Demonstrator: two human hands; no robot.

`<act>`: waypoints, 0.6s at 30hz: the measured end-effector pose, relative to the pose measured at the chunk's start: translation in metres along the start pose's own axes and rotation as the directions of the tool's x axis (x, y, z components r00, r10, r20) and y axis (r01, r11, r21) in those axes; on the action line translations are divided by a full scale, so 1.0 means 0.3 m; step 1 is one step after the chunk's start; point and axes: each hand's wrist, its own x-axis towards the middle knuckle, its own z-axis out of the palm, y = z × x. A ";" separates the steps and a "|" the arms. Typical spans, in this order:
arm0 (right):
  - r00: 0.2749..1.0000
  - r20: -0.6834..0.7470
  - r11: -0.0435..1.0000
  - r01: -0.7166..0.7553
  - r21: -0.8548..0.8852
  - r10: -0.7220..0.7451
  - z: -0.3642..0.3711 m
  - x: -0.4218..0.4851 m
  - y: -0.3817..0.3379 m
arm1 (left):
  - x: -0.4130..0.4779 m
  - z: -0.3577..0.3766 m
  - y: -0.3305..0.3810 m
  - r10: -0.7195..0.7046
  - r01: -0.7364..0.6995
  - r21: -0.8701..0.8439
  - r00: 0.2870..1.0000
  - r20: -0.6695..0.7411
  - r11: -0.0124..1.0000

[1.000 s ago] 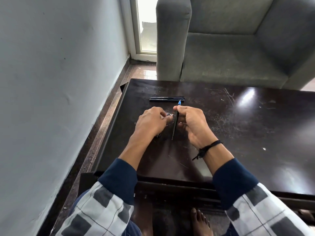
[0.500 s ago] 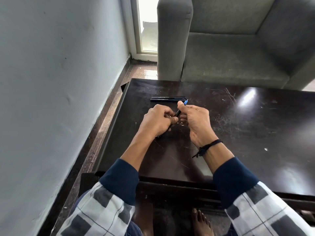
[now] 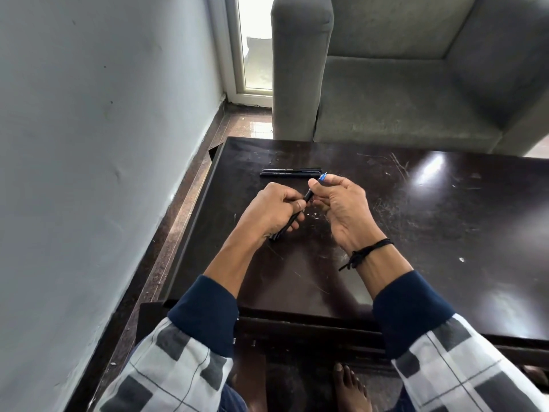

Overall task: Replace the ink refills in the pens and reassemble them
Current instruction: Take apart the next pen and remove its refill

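Both hands hold one black pen [image 3: 308, 197] slanted above the dark table [image 3: 430, 233]. My left hand [image 3: 271, 211] grips the pen's lower barrel, whose end sticks out below the fist. My right hand [image 3: 341, 203] pinches the upper end, where a blue tip [image 3: 323, 176] pokes out past the thumb and forefinger. Two more black pens [image 3: 291, 172] lie side by side on the table just beyond my hands.
A grey wall runs along the left, close to the table's left edge. A grey armchair [image 3: 401, 93] stands right behind the table's far edge. Small white specks lie on the tabletop under my hands and at the right.
The pen has swung from nearly upright to slanted, its blue tip now up and to the right. Both hands have lifted slightly off the table and drawn a little apart.
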 end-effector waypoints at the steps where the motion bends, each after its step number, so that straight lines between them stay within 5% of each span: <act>1: 1.000 0.006 1.000 -0.002 0.012 0.002 -0.003 0.004 -0.001 | -0.001 -0.001 0.001 -0.001 0.001 -0.003 1.000 -0.002 1.000; 18: 0.999 0.042 0.996 -0.012 -0.087 0.015 0.013 0.000 0.012 | -0.002 -0.006 0.004 -0.020 0.018 -0.063 0.999 -0.030 0.998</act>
